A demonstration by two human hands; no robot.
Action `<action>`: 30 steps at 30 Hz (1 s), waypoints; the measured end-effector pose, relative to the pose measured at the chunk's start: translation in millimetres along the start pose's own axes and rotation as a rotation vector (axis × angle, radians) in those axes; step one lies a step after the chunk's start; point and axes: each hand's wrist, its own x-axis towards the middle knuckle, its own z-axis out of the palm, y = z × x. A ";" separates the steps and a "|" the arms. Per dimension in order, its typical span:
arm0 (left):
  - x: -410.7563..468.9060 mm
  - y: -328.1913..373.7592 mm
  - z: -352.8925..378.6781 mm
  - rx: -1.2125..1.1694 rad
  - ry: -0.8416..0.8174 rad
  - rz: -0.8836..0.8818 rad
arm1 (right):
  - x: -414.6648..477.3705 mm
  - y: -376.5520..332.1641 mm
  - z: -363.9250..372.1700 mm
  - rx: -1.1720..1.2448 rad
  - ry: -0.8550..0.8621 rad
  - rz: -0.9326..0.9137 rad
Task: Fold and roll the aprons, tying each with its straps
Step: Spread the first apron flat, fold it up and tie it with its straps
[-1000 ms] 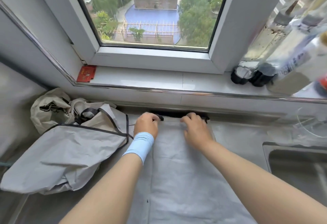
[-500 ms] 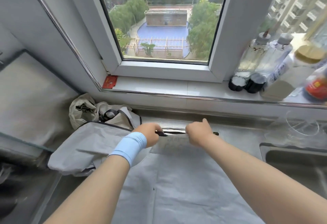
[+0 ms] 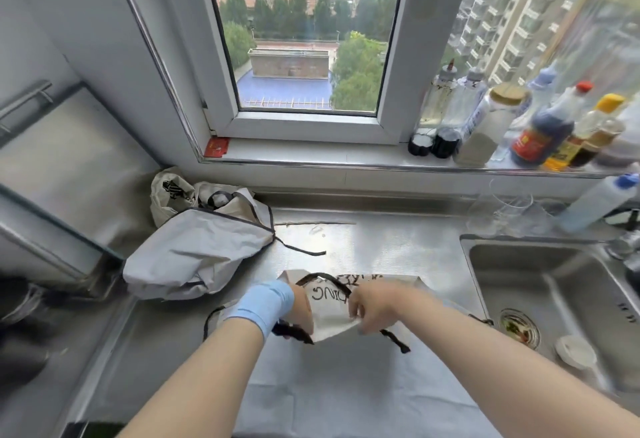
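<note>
The left hand (image 3: 300, 311), with a blue wristband, grips the folded-over top edge of a grey apron (image 3: 329, 385) and a black strap (image 3: 294, 332). The right hand (image 3: 375, 307) pinches the same flap just beside it. The apron lies flat at the steel countertop's (image 3: 381, 247) near edge, printed letters showing on the flap. A heap of grey aprons (image 3: 194, 257) sits at the left, the sink (image 3: 554, 285) to the right.

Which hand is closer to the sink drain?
Right. The right hand grips the apron, with the drain off to its right. The left hand grips the same apron farther left, on the far side of the right hand from the drain.
</note>
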 end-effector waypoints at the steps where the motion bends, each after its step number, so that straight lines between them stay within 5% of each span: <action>1: 0.1 -0.1 10.3 -0.060 0.024 0.019 | -4.4 -1.8 9.8 0.058 -0.022 0.008; 8: 16.5 1.6 37.6 -0.155 0.554 0.127 | 0.3 10.8 49.6 0.229 0.378 0.147; 12: 39.3 5.0 31.0 -0.133 0.864 0.164 | 21.4 26.8 51.2 0.241 0.460 0.164; 22: 81.1 -1.5 -11.3 0.393 0.487 -0.078 | 61.4 69.1 29.9 -0.013 0.306 0.289; 26: 91.1 -4.4 -10.1 0.247 0.410 0.013 | 70.0 81.5 24.9 -0.005 0.340 0.300; 30: 91.7 -14.1 -27.2 0.055 0.501 -0.023 | 78.8 95.7 9.8 -0.006 0.398 0.294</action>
